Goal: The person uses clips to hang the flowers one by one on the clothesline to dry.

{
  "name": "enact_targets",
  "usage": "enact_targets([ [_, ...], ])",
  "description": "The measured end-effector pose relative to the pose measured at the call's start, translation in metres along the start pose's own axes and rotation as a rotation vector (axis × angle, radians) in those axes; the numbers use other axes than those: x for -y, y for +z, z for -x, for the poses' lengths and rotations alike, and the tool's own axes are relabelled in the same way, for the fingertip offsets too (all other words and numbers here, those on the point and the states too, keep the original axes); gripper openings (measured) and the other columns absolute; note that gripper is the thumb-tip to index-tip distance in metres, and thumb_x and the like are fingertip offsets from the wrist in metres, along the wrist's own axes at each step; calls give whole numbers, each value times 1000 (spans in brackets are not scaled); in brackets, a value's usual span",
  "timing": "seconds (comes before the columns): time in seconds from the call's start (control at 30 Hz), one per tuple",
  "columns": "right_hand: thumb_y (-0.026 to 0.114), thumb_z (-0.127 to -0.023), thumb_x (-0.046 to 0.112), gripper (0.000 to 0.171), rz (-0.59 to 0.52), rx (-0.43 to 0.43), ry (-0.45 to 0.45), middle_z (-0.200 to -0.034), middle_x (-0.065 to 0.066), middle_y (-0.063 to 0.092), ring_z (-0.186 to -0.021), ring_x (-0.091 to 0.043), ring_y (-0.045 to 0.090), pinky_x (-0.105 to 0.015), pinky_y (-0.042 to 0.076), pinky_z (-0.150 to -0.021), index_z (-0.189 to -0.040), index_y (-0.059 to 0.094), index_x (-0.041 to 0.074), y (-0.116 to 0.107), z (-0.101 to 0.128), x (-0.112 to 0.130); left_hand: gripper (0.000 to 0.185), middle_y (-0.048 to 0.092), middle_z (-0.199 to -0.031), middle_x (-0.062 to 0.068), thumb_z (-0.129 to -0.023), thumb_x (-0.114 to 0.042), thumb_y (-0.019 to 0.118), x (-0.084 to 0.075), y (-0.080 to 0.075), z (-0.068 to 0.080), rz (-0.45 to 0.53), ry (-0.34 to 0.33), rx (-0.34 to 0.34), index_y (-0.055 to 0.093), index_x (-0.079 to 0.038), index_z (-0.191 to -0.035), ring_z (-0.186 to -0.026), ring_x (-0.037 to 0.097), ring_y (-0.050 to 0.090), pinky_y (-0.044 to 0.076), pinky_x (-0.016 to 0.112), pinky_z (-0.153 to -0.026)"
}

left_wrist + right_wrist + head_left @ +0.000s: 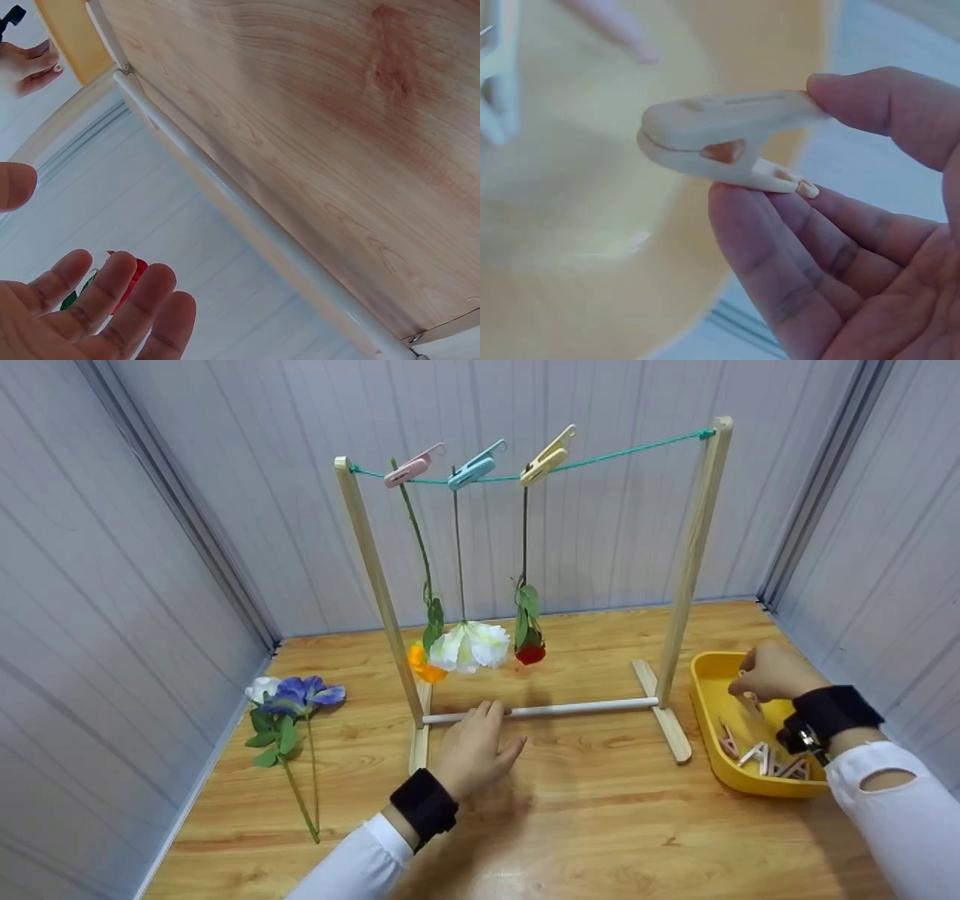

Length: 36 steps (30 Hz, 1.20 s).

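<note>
My right hand point(776, 671) is over the yellow tub point(772, 788) on the right. In the right wrist view it pinches a pale cream clothespin point(697, 124) between thumb and fingers, its jaws together. My left hand point(476, 750) hovers by the white crossbar point(585, 708) of a wooden rack, palm down, fingers relaxed and holding nothing. From the rack's green string point(637, 450) hang three flowers, heads down: an orange one point(426, 665) on a pink clothespin point(409, 471), a white one point(472, 647) on a blue clothespin point(472, 472) and a red rose point(530, 652) on a yellow clothespin point(544, 465).
Several more clothespins point(759, 757) lie in the tub. On the table's left side lie a purple flower point(296, 697) and a white flower point(262, 688), stems toward me. The rack's right post point(694, 562) stands between the hanging flowers and the tub. Grey panel walls enclose the table.
</note>
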State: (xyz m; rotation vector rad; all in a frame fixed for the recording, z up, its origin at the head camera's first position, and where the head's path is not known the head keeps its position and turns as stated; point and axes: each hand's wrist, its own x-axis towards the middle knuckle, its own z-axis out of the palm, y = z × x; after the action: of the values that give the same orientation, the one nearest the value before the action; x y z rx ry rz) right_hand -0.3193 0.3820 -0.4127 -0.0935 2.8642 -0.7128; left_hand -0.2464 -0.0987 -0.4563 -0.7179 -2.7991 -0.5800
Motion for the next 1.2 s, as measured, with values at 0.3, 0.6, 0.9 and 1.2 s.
enact_targets([
  [0.3,82,-96,25,61,-38,-145,-90,-119,-37,70,-104,-45,71,-44,63,-81,-133,62,-19,-8,42,44,29,72,-115,15,-110,-28,64,-4,-5,-4,144,-13,-46,65,-2,-123,-104,31,71,62,46,-88],
  [0.6,88,-92,15,50,-235,-306,-307,-100,-16,78,-83,-4,69,-15,55,-70,-129,69,-14,12,72,95,17,71,-104,10,-110,-16,61,-9,-9,-11,353,9,-70,68,-3,-117,-93,23,68,59,34,-81],
  [0.9,80,-84,-20,40,-644,-372,-654,-100,0,77,-87,-7,74,-19,61,-79,-121,67,-14,53,74,125,19,72,-100,6,-112,-15,58,-20,-16,-16,529,93,1,69,-3,-122,-86,14,64,57,26,-78],
  [1.2,74,-82,-28,43,-909,-290,-809,-107,-5,80,-95,-12,78,-24,64,-85,-122,58,-24,95,65,148,36,73,-112,9,-117,-20,47,-34,-19,-20,516,168,96,62,0,-143,-97,14,65,58,30,-90],
])
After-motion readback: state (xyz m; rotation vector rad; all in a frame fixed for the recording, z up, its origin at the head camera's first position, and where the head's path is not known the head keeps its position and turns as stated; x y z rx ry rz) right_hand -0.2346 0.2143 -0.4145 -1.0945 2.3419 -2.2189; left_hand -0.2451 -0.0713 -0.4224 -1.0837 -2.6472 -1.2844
